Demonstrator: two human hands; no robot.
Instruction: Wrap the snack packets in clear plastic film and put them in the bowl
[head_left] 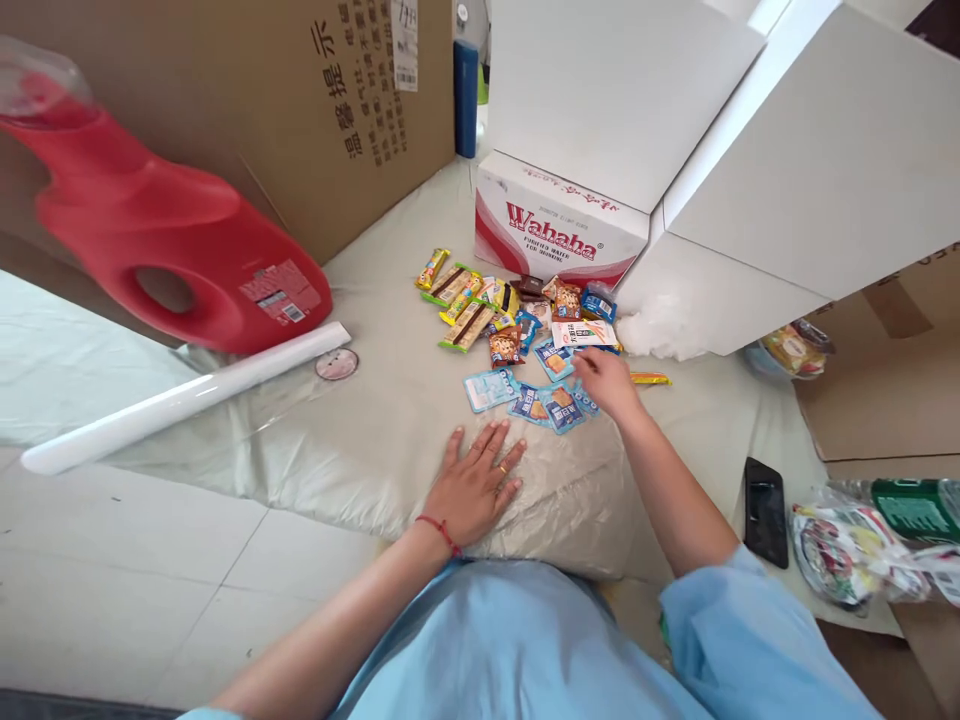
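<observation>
My left hand (478, 482) lies flat on the plastic-covered pad (360, 440), fingers spread, holding nothing; it wears a ring and a red wrist string. My right hand (606, 381) reaches into a scatter of small snack packets (517, 325), fingers curled at the near right edge of the pile beside blue packets (559, 405). Whether it grips a packet I cannot make out. A light blue packet (491, 389) lies just beyond my left hand. A white and orange packet (583, 333) sits just past my right hand.
A red detergent jug (172, 245) lies at the left with a white tube (180, 400) in front. A Wahaha box (559, 225) and white boxes (787, 170) stand behind the snacks. A black phone (765, 510) and bagged goods (855, 545) lie right. Cardboard box (337, 90) at back.
</observation>
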